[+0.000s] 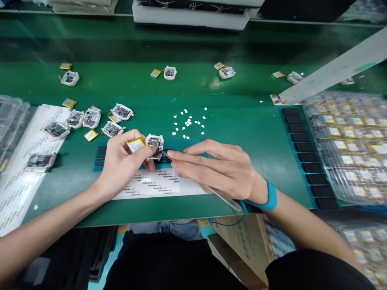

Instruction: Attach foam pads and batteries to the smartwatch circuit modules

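Observation:
Between its thumb and fingers, my left hand [128, 157] holds a white device housing [155, 141] with its circuit board facing up. A silver battery with yellow edges [136, 145] rests against the same hand, beside the housing. My right hand [219, 167] grips metal tweezers [225, 198], whose tips reach into the lower part of the housing near my left thumb. Exactly what the tips touch is too small to make out. Under the hands lie a teal strip with black pads [101, 156] and a white printed sheet [151, 183].
Small white stickers [189, 121] are scattered beyond my hands. Several open housings with batteries [91, 118] lie at the left, and more stand along the back ledge. A strip of black pads [308, 157], clear trays of parts [350, 145] and a slanted white post [332, 66] occupy the right.

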The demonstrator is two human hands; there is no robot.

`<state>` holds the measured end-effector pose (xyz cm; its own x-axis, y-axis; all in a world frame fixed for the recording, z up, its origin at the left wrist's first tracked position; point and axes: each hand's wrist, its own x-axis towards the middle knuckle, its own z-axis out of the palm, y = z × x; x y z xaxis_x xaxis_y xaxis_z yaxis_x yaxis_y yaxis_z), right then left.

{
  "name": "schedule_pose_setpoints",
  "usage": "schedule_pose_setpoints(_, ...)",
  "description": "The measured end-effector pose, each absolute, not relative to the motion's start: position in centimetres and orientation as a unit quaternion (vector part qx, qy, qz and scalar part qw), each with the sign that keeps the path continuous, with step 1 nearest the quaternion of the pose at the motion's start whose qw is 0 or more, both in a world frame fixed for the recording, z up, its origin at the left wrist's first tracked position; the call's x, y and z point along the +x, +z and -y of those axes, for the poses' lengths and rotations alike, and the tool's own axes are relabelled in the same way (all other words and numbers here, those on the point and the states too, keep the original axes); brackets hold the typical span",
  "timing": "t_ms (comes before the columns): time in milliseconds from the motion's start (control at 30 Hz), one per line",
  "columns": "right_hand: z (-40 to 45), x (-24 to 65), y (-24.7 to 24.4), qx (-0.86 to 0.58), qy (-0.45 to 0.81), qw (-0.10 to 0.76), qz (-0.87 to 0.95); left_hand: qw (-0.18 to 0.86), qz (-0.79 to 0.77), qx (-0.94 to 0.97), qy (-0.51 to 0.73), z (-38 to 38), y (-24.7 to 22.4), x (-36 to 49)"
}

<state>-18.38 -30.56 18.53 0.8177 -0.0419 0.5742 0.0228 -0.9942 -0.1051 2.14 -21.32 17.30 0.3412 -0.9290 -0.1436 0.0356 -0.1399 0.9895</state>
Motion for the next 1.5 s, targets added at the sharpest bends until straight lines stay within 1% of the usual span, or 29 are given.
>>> schedule_pose_setpoints(133, 30.4, -17.9, 18.0, -0.943, -0.329, 0.030, 0.031, 0.557, 0.345, 0.605, -0.453, 21.4, 17.3, 2.2)
schedule_pose_setpoints(333, 30.2, -17.5, 17.9, -0.936, -0.348, 0.023, 0.033, 0.535, 0.383, 0.624, -0.422, 21.2, 17.3, 2.2)
schedule_pose_setpoints(600, 29.9, -17.6, 18.1, -0.942, -0.334, 0.026, 0.015, 0.538, 0.386, 0.628, -0.409, 20.9, 17.4, 2.0)
schedule_pose_setpoints(833, 29.5, -17.3, 17.8, -0.939, -0.344, -0.003, 0.020, 0.539, 0.380, 0.633, -0.406, 21.1, 17.2, 1.9)
schedule_pose_setpoints(967, 29.4, -17.4, 17.8, -0.938, -0.345, -0.003, 0.024, 0.539, 0.379, 0.637, -0.400, 21.1, 17.1, 2.0)
schedule_pose_setpoints(1200, 30.2, -17.2, 17.1, -0.927, -0.373, 0.044, -0.012, 0.579, 0.340, 0.617, -0.410, 21.2, 17.0, 1.7)
schedule_pose_setpoints(1400, 30.0, -17.2, 17.3, -0.901, -0.405, 0.143, -0.053, 0.590, 0.331, 0.606, -0.418, 21.2, 16.9, 1.6)
schedule_pose_setpoints(1500, 29.9, -17.1, 17.5, -0.904, -0.393, 0.156, -0.066, 0.588, 0.338, 0.598, -0.427, 21.2, 17.0, 1.7)
